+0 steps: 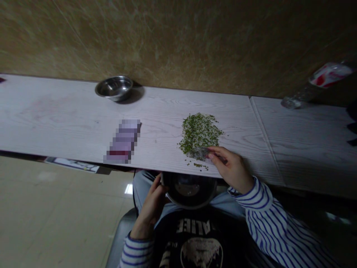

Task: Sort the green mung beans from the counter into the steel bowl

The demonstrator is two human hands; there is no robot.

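Observation:
My left hand [154, 199] grips the rim of a dark metal bowl [192, 190], held in my lap just under the table's front edge. Pinched between the thumb and fingers of my right hand [230, 165] is a thin, see-through plastic piece [198, 153], low against the tabletop. Its far side touches a spread of small green beans [200, 130], which look like mung beans. Several loose beans [200, 165] lie nearer the edge, between the plastic piece and the bowl. The inside of the bowl is dark, so its contents are hard to make out.
A shiny steel bowl [114, 88] stands at the back left by the wall. A pixelated flat purple item [122, 141] lies left of the beans. A clear plastic bottle [318, 85] is at the back right. A seam [264, 136] crosses the white wood-grain table [55, 111].

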